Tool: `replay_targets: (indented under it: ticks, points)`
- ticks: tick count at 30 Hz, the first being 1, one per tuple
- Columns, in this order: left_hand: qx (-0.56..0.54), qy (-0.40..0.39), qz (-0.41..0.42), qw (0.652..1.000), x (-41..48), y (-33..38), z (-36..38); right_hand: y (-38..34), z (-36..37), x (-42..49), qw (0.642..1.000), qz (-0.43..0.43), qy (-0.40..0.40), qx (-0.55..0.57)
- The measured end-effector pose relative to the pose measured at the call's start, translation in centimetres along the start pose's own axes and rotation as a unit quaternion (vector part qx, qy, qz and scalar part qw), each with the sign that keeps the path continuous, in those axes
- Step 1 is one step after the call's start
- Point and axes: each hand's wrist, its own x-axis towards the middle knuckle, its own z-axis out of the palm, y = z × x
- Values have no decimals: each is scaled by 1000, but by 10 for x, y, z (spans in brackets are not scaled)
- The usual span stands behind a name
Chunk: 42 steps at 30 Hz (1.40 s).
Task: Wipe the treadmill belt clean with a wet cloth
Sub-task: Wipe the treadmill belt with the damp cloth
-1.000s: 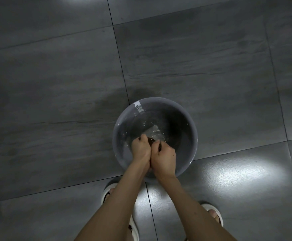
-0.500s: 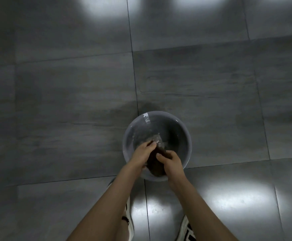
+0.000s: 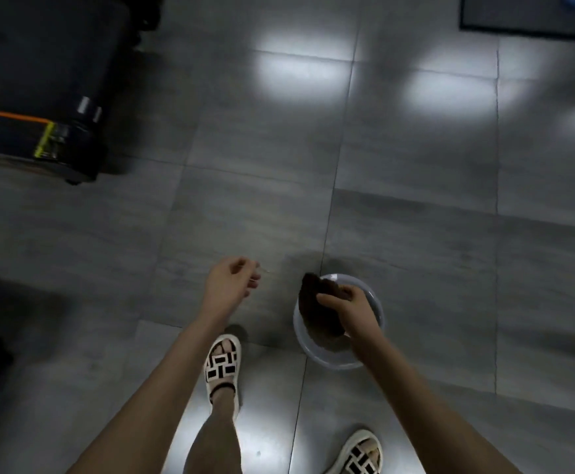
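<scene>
The grey tiled floor [image 3: 416, 206] fills the view, glossy enough to carry pale patches of reflected light far beyond the basin [image 3: 375, 302], which sits on the tiles near a grout line and serves here as the landmark. Well away from the basin, up at the far left corner, stands the end of the treadmill [image 3: 40, 97], a dark bulk with an orange stripe along its side and a yellow-green label at its corner; its belt is too dim to judge. Far beyond the basin to the right, the edge of a dark mat [image 3: 532, 22] cuts the top corner. The basin itself is round, pale grey and translucent. Over its left half hangs the cloth [image 3: 317, 313], dark brown and bunched, one corner poking past the far rim and the rest drooping inside the rim line; whether it touches the basin cannot be told. The right hand [image 3: 351, 309] has its grip closed around the cloth's upper edge, fingers curled over it, directly above the basin. The left hand [image 3: 228, 282] is to the left of the basin, clear of it, its grip loosely half-open with fingers bent and nothing in it. Nearer than the basin, two feet in pale strapped sandals stand on the tiles, the left sandal [image 3: 223, 364] just beside the basin's near left, the right sandal [image 3: 358, 453] at the bottom edge.
</scene>
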Motion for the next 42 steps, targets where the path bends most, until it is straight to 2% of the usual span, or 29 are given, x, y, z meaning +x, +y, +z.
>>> replay_targets:
  ticks: [5,9,12,15,20,26,34,42]
  points:
    - [-2,35,54,998,3,90,-113,-118,75,-36,998,37,-37,19]
    - [12,71,80,994,29,153,-206,-202,145,-48,997,68,-11,22]
    - [44,89,94,991,57,193,-272,-266,200,-47,998,64,-5,21]
    - [58,129,94,985,89,233,-327,-334,242,-40,998,44,-32,11]
    - [19,198,62,978,146,295,-380,-461,284,-2,996,-9,-77,-36]
    - [-11,279,-4,960,227,376,-403,-627,307,69,979,-65,-89,-172]
    - [-81,339,-66,935,335,490,-409,-833,355,162,925,-112,-89,-352]
    - [-139,410,-55,900,487,612,-468,-1025,460,271,819,-212,-146,-512]
